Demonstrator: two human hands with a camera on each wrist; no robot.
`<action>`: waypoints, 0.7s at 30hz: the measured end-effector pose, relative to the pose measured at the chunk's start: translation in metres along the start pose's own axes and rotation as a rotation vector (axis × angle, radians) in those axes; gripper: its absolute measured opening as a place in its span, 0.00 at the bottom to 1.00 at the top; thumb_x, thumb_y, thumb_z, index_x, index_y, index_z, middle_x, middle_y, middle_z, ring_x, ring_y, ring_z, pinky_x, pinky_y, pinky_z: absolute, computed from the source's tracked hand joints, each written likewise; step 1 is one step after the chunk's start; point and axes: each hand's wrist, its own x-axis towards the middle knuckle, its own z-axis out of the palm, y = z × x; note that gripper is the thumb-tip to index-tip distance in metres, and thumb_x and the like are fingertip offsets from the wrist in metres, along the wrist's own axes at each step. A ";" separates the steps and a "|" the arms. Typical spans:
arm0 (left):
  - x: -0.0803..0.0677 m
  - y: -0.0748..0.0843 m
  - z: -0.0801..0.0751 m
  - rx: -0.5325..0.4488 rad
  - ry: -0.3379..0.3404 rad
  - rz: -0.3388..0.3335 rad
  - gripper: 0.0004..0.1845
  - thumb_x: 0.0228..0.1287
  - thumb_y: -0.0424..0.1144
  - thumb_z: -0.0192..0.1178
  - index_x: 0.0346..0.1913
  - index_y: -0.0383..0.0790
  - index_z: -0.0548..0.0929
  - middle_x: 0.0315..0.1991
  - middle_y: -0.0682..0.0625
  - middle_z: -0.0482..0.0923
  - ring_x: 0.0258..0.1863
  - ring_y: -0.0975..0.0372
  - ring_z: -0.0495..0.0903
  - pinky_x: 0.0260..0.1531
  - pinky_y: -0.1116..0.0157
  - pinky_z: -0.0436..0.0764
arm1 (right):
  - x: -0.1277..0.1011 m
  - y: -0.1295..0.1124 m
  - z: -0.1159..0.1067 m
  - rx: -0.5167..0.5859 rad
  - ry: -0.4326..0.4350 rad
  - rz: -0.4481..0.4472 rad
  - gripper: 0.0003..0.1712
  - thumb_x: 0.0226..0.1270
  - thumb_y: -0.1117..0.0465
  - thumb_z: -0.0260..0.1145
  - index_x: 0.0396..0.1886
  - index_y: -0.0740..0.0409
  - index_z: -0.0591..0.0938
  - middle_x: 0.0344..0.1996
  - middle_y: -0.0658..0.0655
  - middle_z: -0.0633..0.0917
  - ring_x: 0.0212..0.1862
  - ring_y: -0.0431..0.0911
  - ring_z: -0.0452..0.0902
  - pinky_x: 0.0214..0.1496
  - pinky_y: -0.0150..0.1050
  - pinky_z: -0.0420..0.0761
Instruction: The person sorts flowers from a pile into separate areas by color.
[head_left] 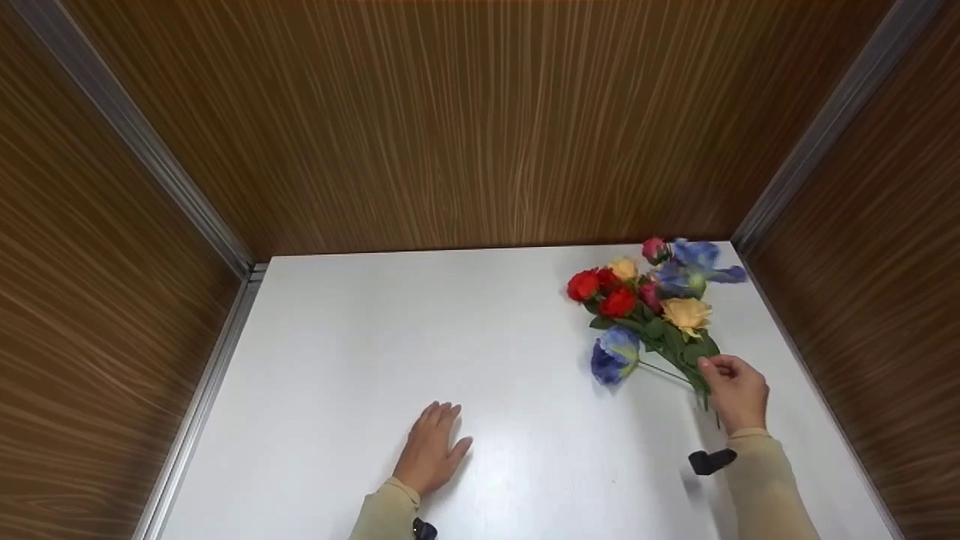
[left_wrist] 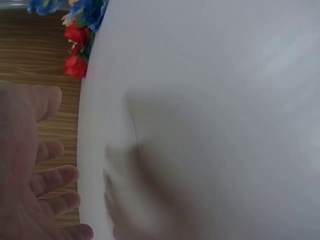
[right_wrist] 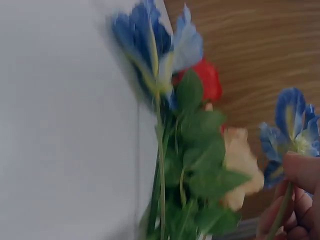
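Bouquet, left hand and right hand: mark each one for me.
bouquet (head_left: 652,307), head view, on the leafy middle among the blooms.
left hand (head_left: 431,450), head view, on the back of the hand.
right hand (head_left: 739,394), head view, on the knuckles over the stems.

We see a white table set inside a booth of brown wood-grain walls. Grey metal strips run down the two back corners, and another strip borders the table's left edge where it meets the side wall.

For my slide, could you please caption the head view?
Right hand grips a bouquet on the white table; left hand rests flat.
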 end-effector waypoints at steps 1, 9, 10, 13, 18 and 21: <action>0.002 0.003 0.000 -0.021 0.003 0.002 0.29 0.69 0.51 0.55 0.66 0.38 0.69 0.64 0.42 0.69 0.68 0.48 0.62 0.66 0.50 0.58 | -0.003 -0.005 0.005 0.007 0.008 -0.035 0.19 0.64 0.49 0.67 0.39 0.63 0.82 0.30 0.55 0.80 0.31 0.38 0.72 0.30 0.26 0.71; 0.020 0.031 -0.004 -0.395 0.041 -0.006 0.22 0.72 0.50 0.53 0.60 0.39 0.75 0.53 0.47 0.78 0.54 0.56 0.76 0.54 0.55 0.74 | -0.035 -0.040 0.050 -0.020 -0.013 -0.349 0.06 0.58 0.58 0.73 0.30 0.55 0.85 0.23 0.50 0.82 0.26 0.38 0.73 0.28 0.25 0.69; 0.024 0.036 -0.005 -0.457 0.048 -0.006 0.21 0.72 0.49 0.54 0.59 0.38 0.77 0.51 0.48 0.80 0.51 0.58 0.78 0.52 0.56 0.76 | -0.039 -0.044 0.056 -0.009 -0.019 -0.395 0.05 0.57 0.60 0.74 0.29 0.55 0.85 0.23 0.49 0.82 0.26 0.38 0.73 0.28 0.24 0.69; 0.036 0.048 -0.007 -0.652 0.058 -0.027 0.17 0.70 0.46 0.57 0.54 0.38 0.80 0.45 0.50 0.82 0.44 0.61 0.80 0.47 0.61 0.78 | -0.051 -0.057 0.072 0.029 -0.050 -0.509 0.05 0.54 0.64 0.75 0.27 0.53 0.86 0.22 0.46 0.82 0.26 0.38 0.73 0.28 0.25 0.69; 0.055 0.071 -0.008 -1.056 0.024 -0.128 0.16 0.67 0.41 0.61 0.51 0.33 0.82 0.41 0.47 0.83 0.43 0.58 0.82 0.46 0.63 0.79 | -0.069 -0.077 0.098 0.088 -0.150 -0.617 0.06 0.54 0.64 0.75 0.27 0.49 0.86 0.23 0.41 0.80 0.25 0.37 0.72 0.25 0.28 0.71; 0.063 0.082 -0.006 -1.269 0.011 -0.181 0.16 0.66 0.38 0.62 0.51 0.28 0.81 0.40 0.43 0.83 0.43 0.54 0.82 0.47 0.59 0.79 | -0.079 -0.087 0.111 0.097 -0.203 -0.664 0.05 0.56 0.61 0.75 0.28 0.47 0.85 0.23 0.39 0.79 0.25 0.36 0.72 0.25 0.30 0.72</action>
